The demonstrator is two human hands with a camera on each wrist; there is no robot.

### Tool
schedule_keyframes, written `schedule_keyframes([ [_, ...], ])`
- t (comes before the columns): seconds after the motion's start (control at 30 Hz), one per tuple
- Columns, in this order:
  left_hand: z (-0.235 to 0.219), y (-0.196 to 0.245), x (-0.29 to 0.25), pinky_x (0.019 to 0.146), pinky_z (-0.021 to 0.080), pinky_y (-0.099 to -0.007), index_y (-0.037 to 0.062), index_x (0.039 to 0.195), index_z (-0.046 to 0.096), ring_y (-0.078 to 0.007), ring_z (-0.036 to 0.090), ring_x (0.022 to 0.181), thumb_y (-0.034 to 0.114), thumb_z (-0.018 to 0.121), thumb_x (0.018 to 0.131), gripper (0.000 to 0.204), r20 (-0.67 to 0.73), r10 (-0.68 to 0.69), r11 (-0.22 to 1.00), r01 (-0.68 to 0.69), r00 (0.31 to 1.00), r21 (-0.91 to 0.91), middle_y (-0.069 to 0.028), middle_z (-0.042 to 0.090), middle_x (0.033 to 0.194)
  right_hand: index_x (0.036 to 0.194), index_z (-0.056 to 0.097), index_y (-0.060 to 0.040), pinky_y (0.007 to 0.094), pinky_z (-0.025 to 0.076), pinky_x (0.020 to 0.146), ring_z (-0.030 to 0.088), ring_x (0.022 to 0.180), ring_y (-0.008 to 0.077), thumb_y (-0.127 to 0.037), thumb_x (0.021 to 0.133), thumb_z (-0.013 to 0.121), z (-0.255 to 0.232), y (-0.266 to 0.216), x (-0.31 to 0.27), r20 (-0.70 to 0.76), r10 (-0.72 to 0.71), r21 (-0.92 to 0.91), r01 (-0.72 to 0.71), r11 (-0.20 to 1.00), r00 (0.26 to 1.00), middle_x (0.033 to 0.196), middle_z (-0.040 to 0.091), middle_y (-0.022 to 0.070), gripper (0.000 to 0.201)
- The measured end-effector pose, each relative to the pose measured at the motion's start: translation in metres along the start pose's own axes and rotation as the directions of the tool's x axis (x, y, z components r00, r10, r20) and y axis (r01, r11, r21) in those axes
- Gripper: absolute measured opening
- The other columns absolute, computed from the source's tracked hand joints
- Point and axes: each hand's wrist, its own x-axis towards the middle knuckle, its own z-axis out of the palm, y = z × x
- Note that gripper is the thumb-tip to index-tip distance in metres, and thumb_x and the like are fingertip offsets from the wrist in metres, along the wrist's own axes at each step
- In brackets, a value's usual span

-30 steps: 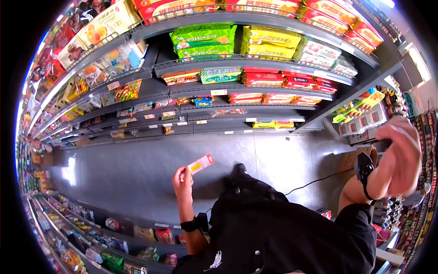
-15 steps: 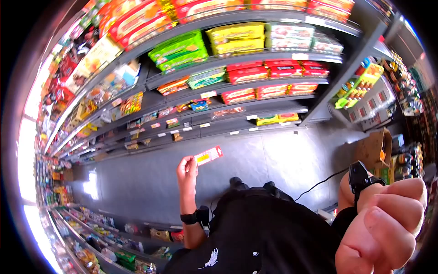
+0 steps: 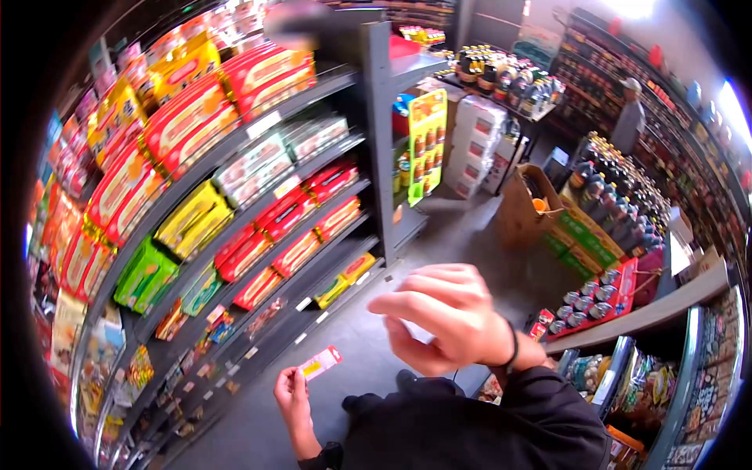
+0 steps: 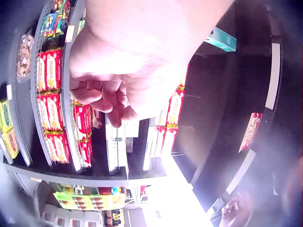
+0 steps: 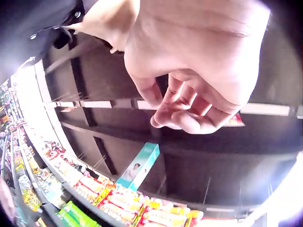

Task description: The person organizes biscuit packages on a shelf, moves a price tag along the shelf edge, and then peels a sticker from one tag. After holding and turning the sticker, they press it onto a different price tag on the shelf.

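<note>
My left hand (image 3: pixel 294 399) is low at the lower left of the head view. Between thumb and fingers it pinches one end of a small flat packet (image 3: pixel 321 363), red and white with a yellow patch. The packet's far end points up and right. In the left wrist view the fingers of the left hand (image 4: pixel 111 97) curl inward, and the packet is hidden. My right hand (image 3: pixel 450 317) is raised in front of my body, larger and nearer the camera. The right wrist view shows that hand (image 5: pixel 194 90) with loosely bent fingers and nothing in them.
To the left, shelves hold red biscuit packs (image 3: pixel 188 125), yellow packs (image 3: pixel 194 219) and green packs (image 3: pixel 146 274). Ahead stand a cardboard box (image 3: pixel 526 205), crowded bottles (image 3: pixel 611 188) and a tray of cans (image 3: pixel 595 298). A person (image 3: pixel 628 117) is at the far right.
The head view has turned right, so the shelves slide left and the bottles appear. My right hand has come from the lower right edge toward the middle. The left hand still pinches the packet.
</note>
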Motion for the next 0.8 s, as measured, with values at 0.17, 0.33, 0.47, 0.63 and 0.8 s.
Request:
schedule_keyframes([
  [0.17, 0.059, 0.007, 0.006, 0.059, 0.038, -0.0214, 0.0036, 0.108, 0.068, -0.0025, 0.051, 0.068, 0.015, 0.07, 0.108, 0.012, 0.13, 0.013, 0.999, -0.018, 0.991, 0.036, 0.005, 0.062, 0.085, 0.104, 0.071, -0.0077, 0.0397, 0.053, 0.056, 0.069, 0.064, 0.0249, -0.005, 0.088, 0.073, 0.029, 0.018, -0.085, 0.178, 0.403, -0.062, -0.399, 0.915, 0.897, 0.079, 0.067, 0.0065, 0.016],
  [0.33, 0.081, 0.01, 0.001, 0.071, 0.047, -0.0231, 0.0012, 0.111, 0.071, -0.0041, 0.058, 0.082, 0.022, 0.075, 0.107, 0.021, 0.171, 0.114, 0.987, -0.131, 0.979, 0.093, 0.0033, 0.067, 0.093, 0.124, 0.07, -0.0046, 0.0409, 0.06, 0.066, 0.074, 0.072, 0.0279, -0.027, 0.099, 0.078, 0.071, 0.027, -0.153, 0.276, 0.648, -0.08, -0.654, 0.752, 0.71, 0.11, 0.076, 0.014, 0.034],
  [0.47, 0.077, 0.02, -0.01, 0.071, 0.049, -0.0222, 0.0005, 0.112, 0.07, -0.0024, 0.058, 0.081, 0.014, 0.071, 0.109, 0.014, 0.144, 0.188, 0.966, -0.209, 0.972, 0.151, 0.0036, 0.067, 0.091, 0.11, 0.072, -0.0014, 0.0383, 0.059, 0.065, 0.074, 0.067, 0.0261, -0.021, 0.097, 0.078, 0.095, 0.027, -0.156, 0.46, 0.638, 0.175, -0.768, 0.616, 0.617, 0.096, 0.078, 0.0131, 0.025],
  [0.63, 0.054, 0.036, -0.029, 0.07, 0.048, -0.0211, -0.0005, 0.113, 0.068, -0.0015, 0.058, 0.081, 0.013, 0.07, 0.109, 0.014, 0.053, 0.236, 0.954, -0.241, 0.97, 0.176, 0.0041, 0.066, 0.09, 0.117, 0.069, 0.0015, 0.0291, 0.053, 0.058, 0.066, 0.06, 0.0108, -0.004, 0.093, 0.079, 0.126, 0.021, -0.152, 0.477, 0.625, 0.302, -0.783, 0.544, 0.618, 0.087, 0.077, 0.0095, 0.026],
  [0.8, 0.026, 0.027, -0.053, 0.087, 0.054, -0.0264, -0.0003, 0.119, 0.066, -0.0062, 0.064, 0.101, 0.019, 0.066, 0.113, 0.02, 0.005, 0.153, 0.976, -0.152, 0.988, 0.154, 0.0003, 0.07, 0.106, 0.128, 0.069, 0.0005, 0.0338, 0.059, 0.065, 0.071, 0.068, 0.0206, -0.005, 0.087, 0.084, 0.137, 0.013, -0.141, 0.536, 0.419, 0.323, -0.637, 0.7, 0.733, 0.103, 0.075, 0.013, 0.044],
])
